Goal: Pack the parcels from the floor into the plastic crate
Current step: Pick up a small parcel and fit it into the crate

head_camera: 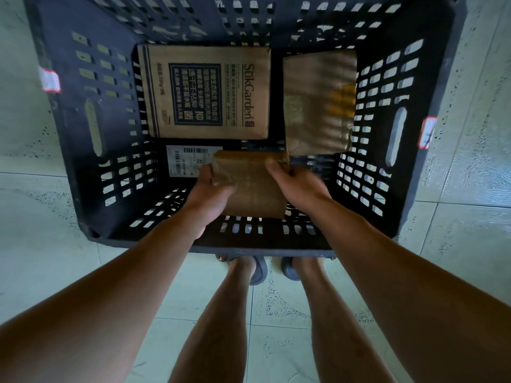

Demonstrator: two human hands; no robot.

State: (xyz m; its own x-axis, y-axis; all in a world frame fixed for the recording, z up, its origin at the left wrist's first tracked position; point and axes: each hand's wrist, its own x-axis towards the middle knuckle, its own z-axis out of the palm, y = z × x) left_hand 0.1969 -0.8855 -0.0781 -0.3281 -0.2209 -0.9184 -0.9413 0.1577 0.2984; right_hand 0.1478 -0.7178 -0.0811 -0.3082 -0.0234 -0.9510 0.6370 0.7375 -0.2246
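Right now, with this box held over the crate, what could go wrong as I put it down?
The brown box is gripped only at its sides by the left hand and right hand, so it might slip. The free floor of the crate looks tight: the box could land on the white-labelled parcel or knock the plain parcel that seems tilted beside the printed SukGarden box.

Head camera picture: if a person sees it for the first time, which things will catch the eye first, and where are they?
First comes the dark plastic crate that fills the upper part of the view, standing on the pale tiled floor. Inside it, the printed SukGarden box lies flat at the far left, with a plain brown parcel to its right. In the middle, the left hand and right hand hold a small brown parcel over the crate's near side.
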